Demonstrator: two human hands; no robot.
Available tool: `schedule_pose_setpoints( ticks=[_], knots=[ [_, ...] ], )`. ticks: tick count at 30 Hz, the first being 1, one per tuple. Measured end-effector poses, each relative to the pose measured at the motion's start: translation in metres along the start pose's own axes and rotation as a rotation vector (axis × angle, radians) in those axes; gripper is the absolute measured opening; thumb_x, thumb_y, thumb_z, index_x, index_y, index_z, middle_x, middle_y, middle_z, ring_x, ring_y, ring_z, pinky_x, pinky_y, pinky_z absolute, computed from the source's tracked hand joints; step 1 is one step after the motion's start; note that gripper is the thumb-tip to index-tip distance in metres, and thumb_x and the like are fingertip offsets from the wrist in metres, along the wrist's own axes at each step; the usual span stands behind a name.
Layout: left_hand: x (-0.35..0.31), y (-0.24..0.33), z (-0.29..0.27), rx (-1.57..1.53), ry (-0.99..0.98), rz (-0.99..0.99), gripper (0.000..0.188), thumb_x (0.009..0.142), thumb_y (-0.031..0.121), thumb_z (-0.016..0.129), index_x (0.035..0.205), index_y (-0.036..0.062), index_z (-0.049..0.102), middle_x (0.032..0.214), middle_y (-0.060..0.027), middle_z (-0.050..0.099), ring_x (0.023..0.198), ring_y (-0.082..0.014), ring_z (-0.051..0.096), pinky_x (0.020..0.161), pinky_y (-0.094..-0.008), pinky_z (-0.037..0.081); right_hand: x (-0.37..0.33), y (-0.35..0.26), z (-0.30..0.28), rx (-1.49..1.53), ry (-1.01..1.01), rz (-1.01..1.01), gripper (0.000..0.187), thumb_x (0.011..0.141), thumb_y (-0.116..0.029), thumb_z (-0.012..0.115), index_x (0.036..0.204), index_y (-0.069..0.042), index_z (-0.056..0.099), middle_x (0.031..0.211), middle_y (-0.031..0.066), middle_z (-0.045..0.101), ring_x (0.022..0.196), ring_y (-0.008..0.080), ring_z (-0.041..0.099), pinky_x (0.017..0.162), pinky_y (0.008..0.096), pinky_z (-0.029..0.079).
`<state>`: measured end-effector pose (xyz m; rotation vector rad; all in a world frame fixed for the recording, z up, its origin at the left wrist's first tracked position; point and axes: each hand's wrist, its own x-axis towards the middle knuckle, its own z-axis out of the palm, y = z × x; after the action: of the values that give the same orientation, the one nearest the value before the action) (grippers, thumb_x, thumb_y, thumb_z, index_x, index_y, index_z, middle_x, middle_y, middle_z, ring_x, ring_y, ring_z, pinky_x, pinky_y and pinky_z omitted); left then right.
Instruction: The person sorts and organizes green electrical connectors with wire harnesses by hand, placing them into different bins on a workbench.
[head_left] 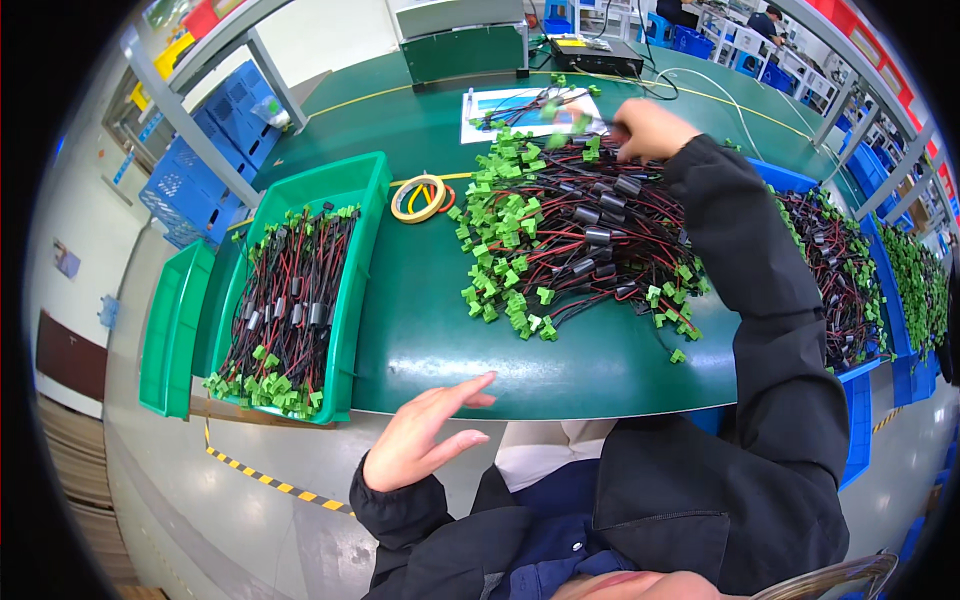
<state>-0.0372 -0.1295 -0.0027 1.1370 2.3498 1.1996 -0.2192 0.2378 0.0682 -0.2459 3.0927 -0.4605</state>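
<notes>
A big heap of black-and-red cables with green connectors and dark cylindrical cores lies on the green table. At its far edge my right hand is closed on a cable, whose green connector end is smeared by motion to the left of the fingers. My left hand hovers by the table's near edge, fingers stretched out and nothing in it. Behind the heap, a few cables rest on a printed sheet.
On the left stands a green bin of similar cables, beside another green bin. Tape rolls lie near the heap. Blue bins with more cables stand to the right. A black box device sits at the back.
</notes>
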Motion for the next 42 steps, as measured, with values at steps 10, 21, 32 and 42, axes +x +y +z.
schedule_pose_setpoints(
  ticks=[10, 21, 32, 42],
  knots=[
    [-0.017, -0.007, -0.004, -0.011, 0.057, -0.06, 0.059, 0.072, 0.012, 0.061, 0.125, 0.0079, 0.036, 0.102, -0.0097, 0.056, 0.092, -0.0245, 0.053, 0.081, -0.033, 0.04, -0.009, -0.017, 0.001, -0.47, -0.003, -0.048, 0.021, 0.071, -0.012, 0.057, 0.088, 0.0, 0.057, 0.083, 0.0161, 0.059, 0.077, 0.0307, 0.058, 0.066, 0.0373, 0.047],
    [0.0, -0.004, 0.008, -0.06, -0.017, 0.015, 0.059, 0.073, 0.014, 0.061, 0.125, 0.009, 0.035, 0.101, -0.0095, 0.057, 0.093, -0.0243, 0.052, 0.081, -0.0334, 0.04, -0.002, -0.022, 0.038, -0.118, 0.134, -0.477, 0.034, 0.065, -0.024, 0.069, 0.083, 0.001, 0.056, 0.074, 0.0129, 0.057, 0.072, 0.0211, 0.054, 0.066, 0.0313, 0.043],
    [-0.006, -0.006, 0.009, -0.086, 0.004, -0.059, 0.058, 0.073, 0.011, 0.06, 0.125, 0.0071, 0.035, 0.102, -0.0102, 0.056, 0.094, -0.0242, 0.052, 0.083, -0.033, 0.039, -0.01, -0.027, 0.02, 0.101, -0.034, -0.37, 0.03, 0.059, -0.012, 0.072, 0.08, 0.002, 0.055, 0.068, 0.0107, 0.058, 0.063, 0.018, 0.056, 0.061, 0.0308, 0.043],
    [-0.026, -0.009, 0.001, -0.183, -0.052, -0.068, 0.058, 0.071, 0.008, 0.056, 0.125, 0.0046, 0.035, 0.105, -0.0104, 0.056, 0.097, -0.0236, 0.051, 0.088, -0.0322, 0.036, -0.038, 0.034, -0.036, 0.596, 0.665, -0.285, 0.025, 0.08, -0.018, 0.055, 0.099, -0.002, 0.057, 0.087, 0.004, 0.06, 0.074, 0.0089, 0.053, 0.067, 0.0239, 0.042]
  ],
)
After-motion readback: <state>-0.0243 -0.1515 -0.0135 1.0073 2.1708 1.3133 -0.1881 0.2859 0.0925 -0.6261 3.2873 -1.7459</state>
